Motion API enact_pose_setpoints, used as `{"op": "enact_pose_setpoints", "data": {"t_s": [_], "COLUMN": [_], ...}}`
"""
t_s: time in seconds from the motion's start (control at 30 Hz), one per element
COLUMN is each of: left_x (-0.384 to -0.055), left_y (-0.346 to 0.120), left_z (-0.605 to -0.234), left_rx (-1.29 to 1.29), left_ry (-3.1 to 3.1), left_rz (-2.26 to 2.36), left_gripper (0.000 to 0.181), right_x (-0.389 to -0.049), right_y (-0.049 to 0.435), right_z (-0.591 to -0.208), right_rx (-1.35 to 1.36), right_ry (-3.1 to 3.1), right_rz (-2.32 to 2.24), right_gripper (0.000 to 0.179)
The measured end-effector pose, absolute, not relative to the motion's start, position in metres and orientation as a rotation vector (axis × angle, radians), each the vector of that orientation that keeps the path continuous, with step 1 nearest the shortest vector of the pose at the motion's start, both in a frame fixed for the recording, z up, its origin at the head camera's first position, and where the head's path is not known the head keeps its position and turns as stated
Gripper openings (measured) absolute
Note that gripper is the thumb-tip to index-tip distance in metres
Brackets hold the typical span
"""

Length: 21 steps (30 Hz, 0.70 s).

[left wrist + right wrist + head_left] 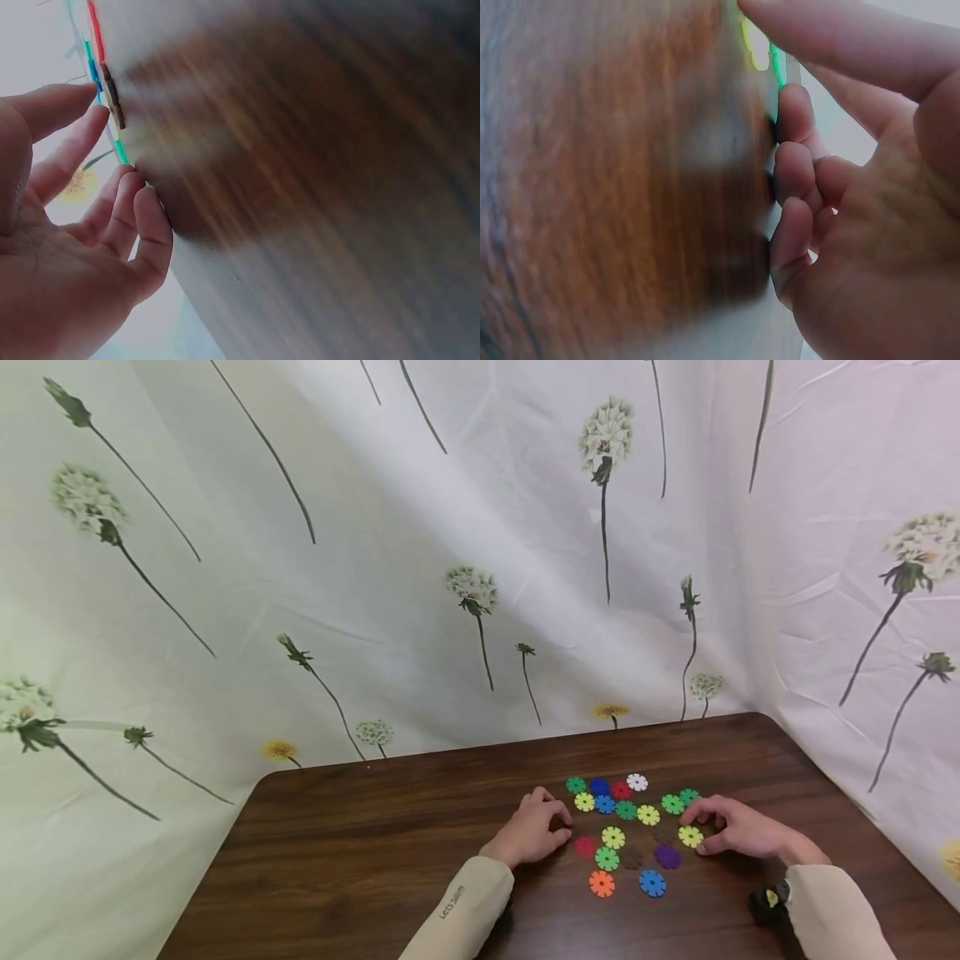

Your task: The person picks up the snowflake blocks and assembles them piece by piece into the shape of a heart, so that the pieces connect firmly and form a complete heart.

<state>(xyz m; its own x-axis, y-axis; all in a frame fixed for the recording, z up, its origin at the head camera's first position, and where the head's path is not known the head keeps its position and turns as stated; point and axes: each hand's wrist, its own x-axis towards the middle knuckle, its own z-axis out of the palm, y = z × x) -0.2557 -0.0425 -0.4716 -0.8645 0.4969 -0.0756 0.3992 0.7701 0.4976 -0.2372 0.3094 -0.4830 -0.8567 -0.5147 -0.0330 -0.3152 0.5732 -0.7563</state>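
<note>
Several notched plastic discs lie flat on the table, seen in the head view. My right hand (742, 831) is over their right side, thumb at the edge of a yellow disc (691, 836) and index finger close to a green disc (687, 797). In the right wrist view its other fingertips (793, 165) rest on the tabletop. At the left of the discs lies my left hand (531, 828), loosely bent and holding nothing, nearest a red disc (585, 847). The left wrist view shows its lower fingers (154, 225) against the table, with disc edges beyond the thumb.
Two close rows at the back include a white disc (637, 782) and a yellow disc (584, 802). Nearer lie an orange disc (602, 884), a blue disc (652, 883) and a purple disc (667, 857). The brown wooden table (337, 860) meets a flower-printed curtain (405, 677) behind.
</note>
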Motion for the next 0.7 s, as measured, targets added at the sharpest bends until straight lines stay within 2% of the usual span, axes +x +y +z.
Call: {"op": "enact_pose_setpoints", "data": {"t_s": [0.43, 0.7], "left_x": [-0.2584, -0.2596], "left_y": [-0.0469, -0.0458], "left_z": [-0.4712, -0.4722], "left_rx": [0.665, 0.638], "left_ry": [2.667, 2.647], "left_rz": [0.771, 0.821], "left_gripper": [0.037, 0.028], "right_x": [-0.238, -0.2414], "right_y": [0.3068, 0.3079], "right_z": [-0.4823, -0.4821], "right_rx": [-0.685, -0.622], "right_ry": [2.58, 2.555], "right_rz": [-1.137, -1.129], "right_gripper": [0.033, 0.036]}}
